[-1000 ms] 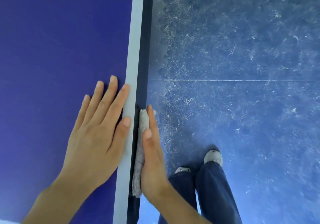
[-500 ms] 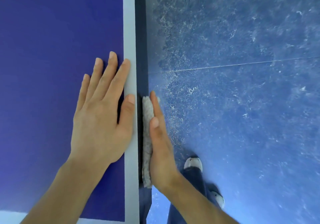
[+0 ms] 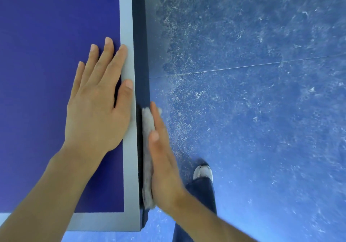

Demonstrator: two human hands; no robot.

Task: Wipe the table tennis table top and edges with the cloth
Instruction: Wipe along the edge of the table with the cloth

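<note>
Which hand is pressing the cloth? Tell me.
The right hand, flat against the cloth on the table's dark side edge; the left hand lies bare on the blue top.

**One camera, looking down from the head**

There is only one camera, and it sits on the person's head. It looks almost straight down from close above. The table tennis table [image 3: 56, 26] fills the left half, with its near corner at the bottom. The blue floor [image 3: 262, 120] fills the right half, farther below.
</note>
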